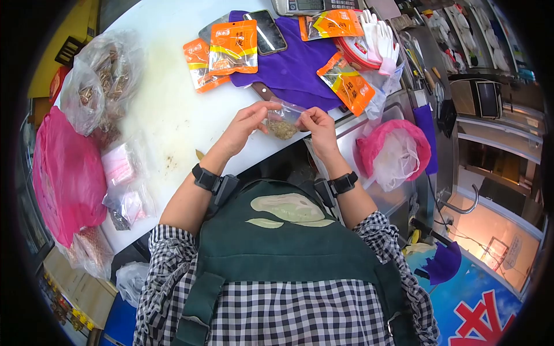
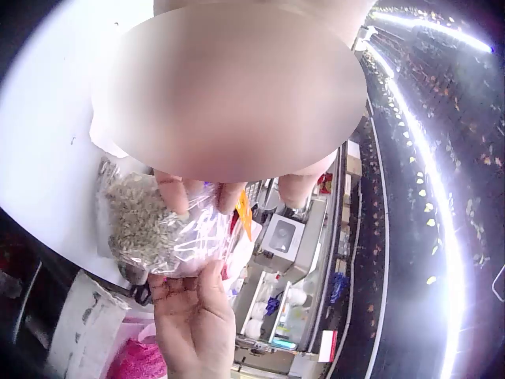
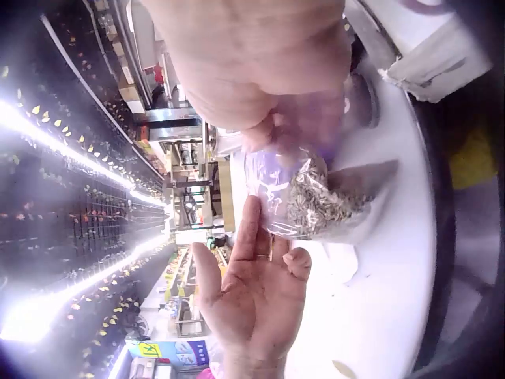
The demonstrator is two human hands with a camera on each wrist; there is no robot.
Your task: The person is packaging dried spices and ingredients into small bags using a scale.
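A small clear plastic bag of dried greenish-brown seeds point(image 1: 283, 128) point(image 2: 142, 225) point(image 3: 319, 201) is held up near the worktop's edge. My right hand point(image 1: 320, 130) point(image 2: 193, 324) pinches its upper right side between thumb and fingers. At the bag's other side is my left hand point(image 1: 245, 127) point(image 3: 256, 300), its extended fingers touching the plastic. The right wrist view shows the left thumb standing away from the bag. A large blurred patch hides much of the near hand in the left wrist view.
Orange spice packets point(image 1: 234, 49) and a phone point(image 1: 266, 33) lie on a purple cloth point(image 1: 288, 72) beyond my hands. Pink bags point(image 1: 69, 173) and clear bags point(image 1: 118, 164) are at the left. A pink-lined bin point(image 1: 372, 150) stands right, beside white gloves point(image 1: 381, 40).
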